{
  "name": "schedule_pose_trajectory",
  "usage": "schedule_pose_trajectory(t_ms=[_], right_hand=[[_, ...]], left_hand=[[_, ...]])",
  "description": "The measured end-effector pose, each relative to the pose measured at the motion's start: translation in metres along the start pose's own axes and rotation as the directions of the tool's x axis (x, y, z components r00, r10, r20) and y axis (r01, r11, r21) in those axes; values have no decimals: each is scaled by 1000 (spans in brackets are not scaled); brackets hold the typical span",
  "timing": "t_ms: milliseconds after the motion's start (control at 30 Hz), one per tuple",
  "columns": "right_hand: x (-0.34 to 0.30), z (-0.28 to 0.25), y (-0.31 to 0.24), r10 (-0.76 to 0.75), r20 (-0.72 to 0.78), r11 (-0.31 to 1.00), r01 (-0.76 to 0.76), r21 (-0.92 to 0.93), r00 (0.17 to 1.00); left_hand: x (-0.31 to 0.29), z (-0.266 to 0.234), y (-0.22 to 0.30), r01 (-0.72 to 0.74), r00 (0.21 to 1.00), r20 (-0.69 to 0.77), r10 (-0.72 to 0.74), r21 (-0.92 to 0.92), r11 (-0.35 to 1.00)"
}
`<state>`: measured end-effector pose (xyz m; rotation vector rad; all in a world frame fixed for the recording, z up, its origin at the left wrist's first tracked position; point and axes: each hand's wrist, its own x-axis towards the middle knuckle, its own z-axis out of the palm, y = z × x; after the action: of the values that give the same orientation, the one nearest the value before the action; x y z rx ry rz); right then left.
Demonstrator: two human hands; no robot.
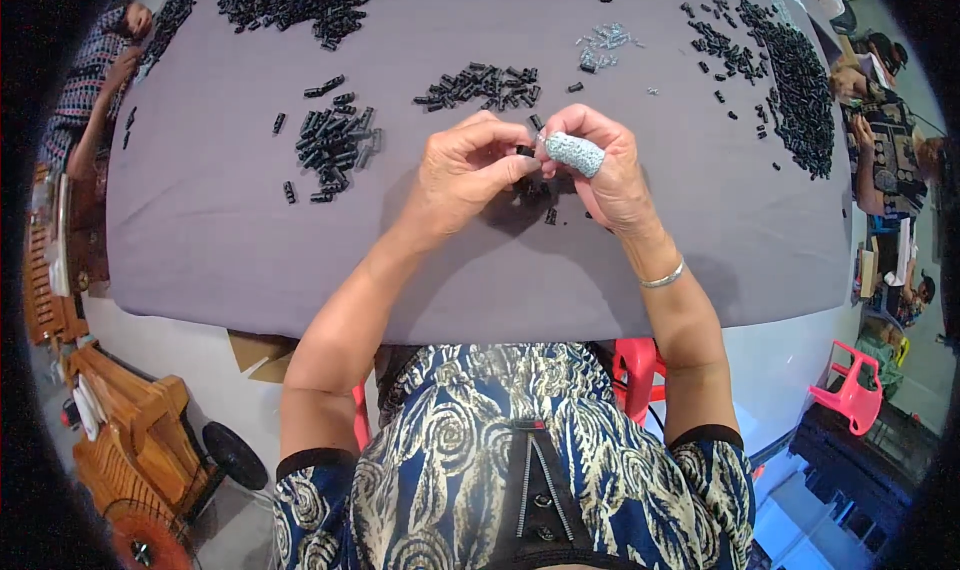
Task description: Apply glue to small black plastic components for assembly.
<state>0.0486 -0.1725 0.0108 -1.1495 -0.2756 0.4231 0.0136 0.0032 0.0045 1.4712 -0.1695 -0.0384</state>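
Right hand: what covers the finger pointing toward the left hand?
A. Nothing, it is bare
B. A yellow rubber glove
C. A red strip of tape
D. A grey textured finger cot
D. On the right hand a grey, knobbly finger cot sheathes one finger, its tip meeting the left hand at a small black part pinched between them above the grey table cover.

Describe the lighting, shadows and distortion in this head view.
Head view: soft, even light with no glare on the grey table cloth; the left hand and right hand cast a faint shadow just beneath them; fisheye bending curves the table edge and blackens the corners; the small black parts stay fairly sharp, while the rim looks smeared.
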Motion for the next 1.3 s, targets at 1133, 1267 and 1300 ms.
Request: schedule_pose_trajectory(t_ms=[1133,1267,1300], right_hand=[[-2,-8,-10,245,-41,931,-247,-270,969],[-3,-3,-14,242,-60,927,-249,-279,968],[-3,-4,-13,241,-62,928,-249,-279,969]], left_hand=[[1,-1,-5,-320,945,67,321,405,856],[1,0,-4,-352,930,65,361,431,831],[0,1,-3,-352,929,63,363,449,821]])
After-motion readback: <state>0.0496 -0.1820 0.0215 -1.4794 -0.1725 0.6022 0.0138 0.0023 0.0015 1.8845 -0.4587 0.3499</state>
